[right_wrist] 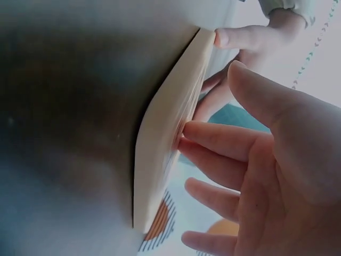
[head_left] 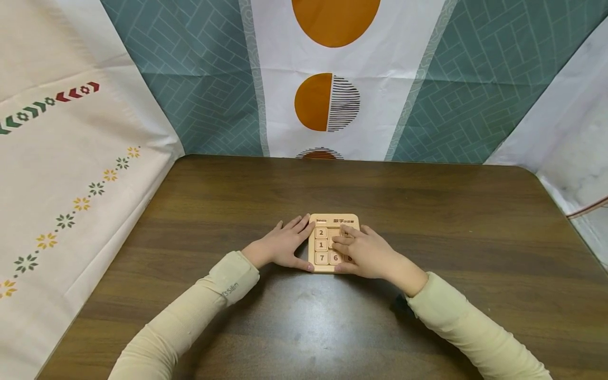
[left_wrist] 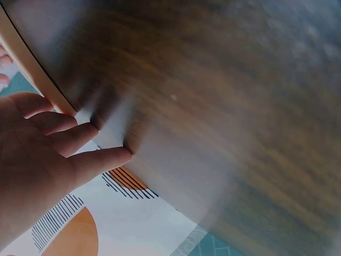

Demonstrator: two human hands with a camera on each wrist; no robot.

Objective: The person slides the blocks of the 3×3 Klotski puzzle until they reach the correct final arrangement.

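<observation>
A wooden sliding number puzzle [head_left: 325,269] lies flat on the table, characters printed along its top border. Tiles 2, 1, 7 and 6 show plainly in the head view; an empty slot [head_left: 333,231] opens at top middle. Fingers of my right hand [head_left: 372,256] cover part of the right side. My left hand [head_left: 285,246] lies along the left edge, thumb at the lower corner, fingers spread and mostly straight. In the right wrist view, two extended fingertips of the right hand touch the puzzle's top face, its thumb raised apart from the index finger.
The dark wooden table [head_left: 247,184] extends around the puzzle on all sides. Behind it hangs a teal and white cloth [head_left: 280,105] with orange circles. A pale patterned cloth [head_left: 71,174] borders the left, and a whitish one [head_left: 570,121] the right.
</observation>
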